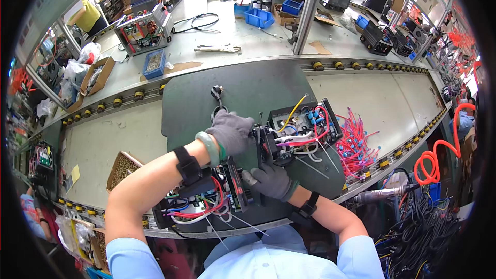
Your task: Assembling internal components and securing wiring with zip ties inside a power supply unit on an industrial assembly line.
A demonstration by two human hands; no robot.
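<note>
Near the surface's [129,134] front edge, the left hand [231,132] grasps the open black unit's [299,129] end, bracing it; the right hand's [271,180] fingers seem curled against its lower side.

Count: two gloved hands, left [231,132] and right [269,181]; two open wired units [302,126] [199,201]; one pliers [218,48]; three blue bins [259,17] [292,5] [154,64].
</note>
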